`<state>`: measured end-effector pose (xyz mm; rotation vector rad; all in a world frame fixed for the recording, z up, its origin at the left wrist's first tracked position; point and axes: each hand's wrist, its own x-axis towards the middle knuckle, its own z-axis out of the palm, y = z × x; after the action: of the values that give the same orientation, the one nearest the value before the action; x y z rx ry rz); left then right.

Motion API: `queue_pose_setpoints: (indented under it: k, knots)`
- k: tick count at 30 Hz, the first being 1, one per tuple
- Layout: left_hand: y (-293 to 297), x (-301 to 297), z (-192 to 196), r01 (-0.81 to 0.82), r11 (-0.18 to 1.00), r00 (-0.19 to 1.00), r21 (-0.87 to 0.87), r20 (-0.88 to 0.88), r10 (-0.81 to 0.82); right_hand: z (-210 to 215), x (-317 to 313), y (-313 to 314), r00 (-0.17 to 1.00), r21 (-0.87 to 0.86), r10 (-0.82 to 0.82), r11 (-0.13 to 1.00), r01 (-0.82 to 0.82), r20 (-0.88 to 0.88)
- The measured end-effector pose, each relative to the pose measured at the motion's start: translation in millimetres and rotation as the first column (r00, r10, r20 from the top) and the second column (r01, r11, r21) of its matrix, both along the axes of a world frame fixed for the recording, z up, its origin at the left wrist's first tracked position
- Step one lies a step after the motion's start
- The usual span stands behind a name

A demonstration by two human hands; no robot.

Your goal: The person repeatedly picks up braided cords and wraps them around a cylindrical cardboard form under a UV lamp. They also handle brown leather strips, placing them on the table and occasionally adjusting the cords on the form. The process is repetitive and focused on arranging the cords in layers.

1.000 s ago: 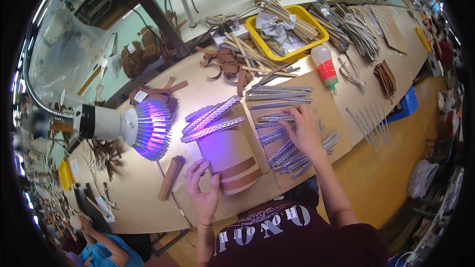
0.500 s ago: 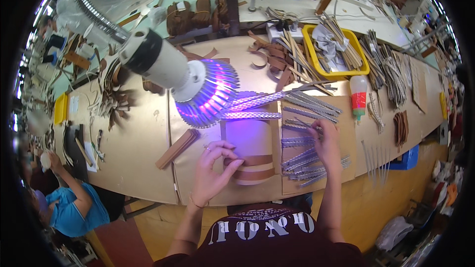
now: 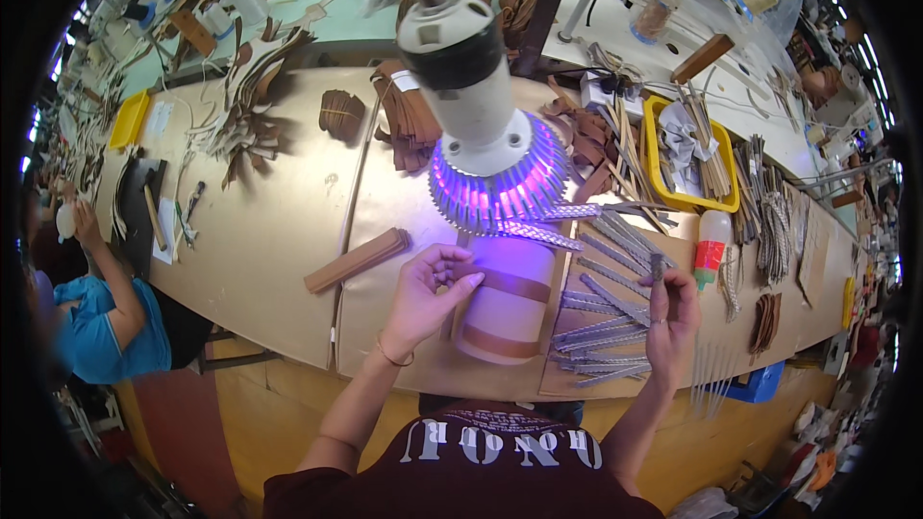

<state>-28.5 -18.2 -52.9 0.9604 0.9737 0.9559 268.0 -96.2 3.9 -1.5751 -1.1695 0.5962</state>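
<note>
My left hand (image 3: 433, 296) is at the left side of a pale, rounded form (image 3: 505, 312). Its thumb and forefinger pinch the left end of a brown strip (image 3: 519, 285) lying across the form. A second brown strip (image 3: 500, 342) crosses the form nearer to me. To the right, my right hand (image 3: 671, 317) is raised beside a spread of grey braided strips (image 3: 601, 332), its fingers closed on one short-looking grey braided strip (image 3: 658, 267). A lamp with a glowing purple finned head (image 3: 500, 173) hangs over the far end of the form, partly hiding silvery braided strips (image 3: 543, 234) there.
A stack of brown strips (image 3: 358, 259) lies left of the form. Farther back are brown bundles (image 3: 340, 115), a yellow tray (image 3: 735, 183) and a bottle with a red label (image 3: 711, 240). Another person in a blue shirt (image 3: 111, 322) works at the far left.
The upper brown strip has shifted away from me along the form, with my left hand. My right hand has moved right and lifted a grey braided strip. The view has swung, shifting the lamp rightward.
</note>
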Motion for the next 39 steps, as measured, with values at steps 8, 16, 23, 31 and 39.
queue_pose_setpoints:
  k: [8, 16, 23, 31, 39]
  knots:
    - [-9.0, -5.9, 2.4, -0.052, 0.993, 0.984, -0.103, 0.162, 0.069, 20.8, -24.4, 29.1, 0.987, -0.233, 0.102, 0.964, -0.129, -0.122]
    - [-8.3, -6.4, -3.1, -0.081, 0.980, 0.962, -0.184, 0.243, 0.126, 32.2, -84.5, 36.8, 0.915, -0.483, 0.372, 0.837, -0.258, 0.157]
    - [-8.2, -7.2, 1.3, -0.011, 0.974, 0.971, -0.227, 0.230, 0.064, 5.0, -68.2, 30.9, 0.893, -0.468, 0.433, 0.818, -0.334, 0.121]
    - [-2.7, 13.0, 7.7, -0.006, 0.983, 0.978, -0.181, 0.204, 0.044, 30.3, -50.4, 38.7, 0.865, -0.418, 0.307, 0.899, -0.128, 0.396]
    - [-4.1, 3.9, 11.8, 0.026, 0.955, 0.958, -0.294, 0.281, 0.060, 43.5, -93.4, 39.8, 0.855, -0.396, 0.364, 0.894, -0.210, 0.368]
